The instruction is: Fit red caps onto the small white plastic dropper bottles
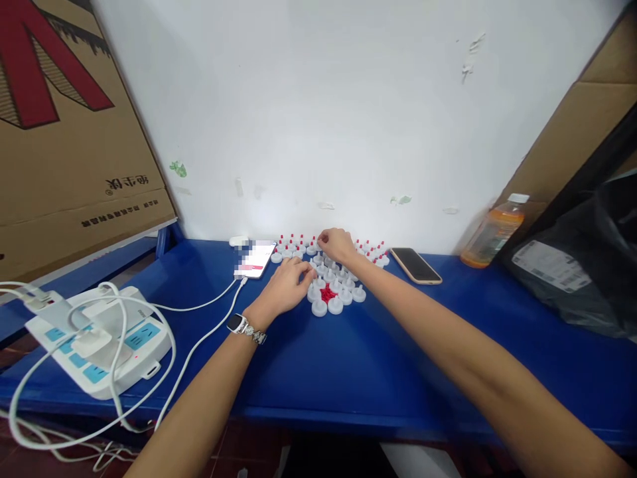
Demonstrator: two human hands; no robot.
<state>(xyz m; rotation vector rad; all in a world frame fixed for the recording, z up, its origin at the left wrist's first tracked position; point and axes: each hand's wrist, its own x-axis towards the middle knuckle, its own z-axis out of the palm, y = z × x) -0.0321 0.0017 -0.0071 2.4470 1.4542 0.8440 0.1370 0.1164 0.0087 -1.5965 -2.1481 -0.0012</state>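
Observation:
Many white nozzle caps (335, 305) stand in a cluster on the blue table, close to the wall. At the near side of the cluster they ring a small pile of red tips (328, 293). Caps with red tips fitted (292, 244) stand in rows at the back left, and more are at the back right. My left hand (288, 287) rests at the cluster's left edge, fingers curled against the white caps. What lies between its fingertips is too small to make out. My right hand (338, 244) reaches over the back caps in a pinch; its fingertips hide what they hold.
Left of the caps lies a lit phone (259, 259) on a white cable. A power strip (107, 345) with looped cords sits at the table's left. To the right are another phone (415, 265), an orange drink bottle (494, 231) and a black plastic bag (577, 259). Cardboard (74, 146) stands at left.

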